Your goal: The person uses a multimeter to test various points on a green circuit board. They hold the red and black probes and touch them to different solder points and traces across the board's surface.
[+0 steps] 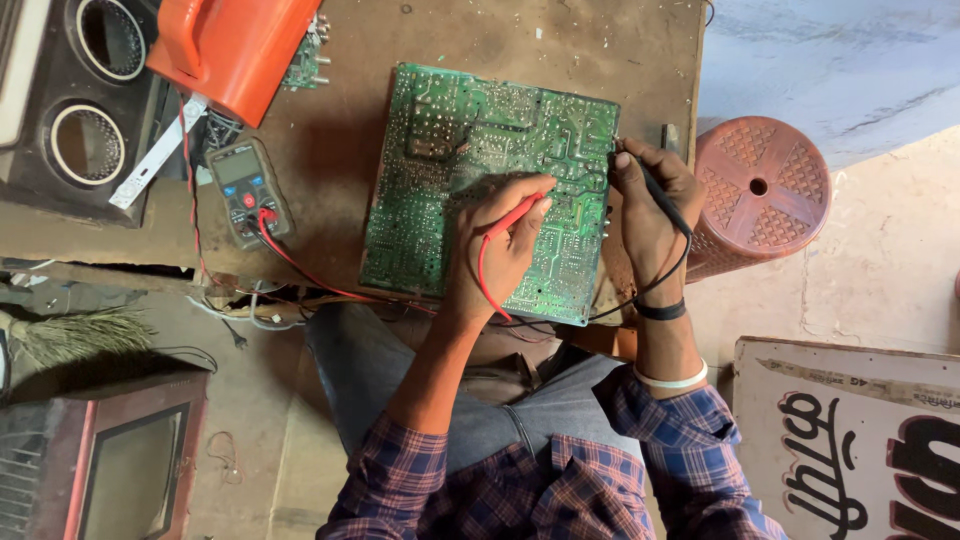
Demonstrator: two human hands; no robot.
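A large green circuit board [455, 140] lies solder side up on a brown wooden table [330, 150]. My left hand [500, 250] rests on the board's near half and pinches a red test probe [512, 216] like a pen, tip down on the board. My right hand [650, 205] sits at the board's right edge and holds a black test probe [662, 200], its tip touching the board near the upper right corner. Red and black leads run back towards a grey multimeter [246, 190] lying to the left of the board.
An orange plastic case [235, 50] and a small green board [305, 62] sit at the table's far left. A black speaker box [80, 100] stands left of them. A red-brown plastic stool [765, 190] is at right, a painted sign [850, 440] at lower right, an old television [120, 470] at lower left.
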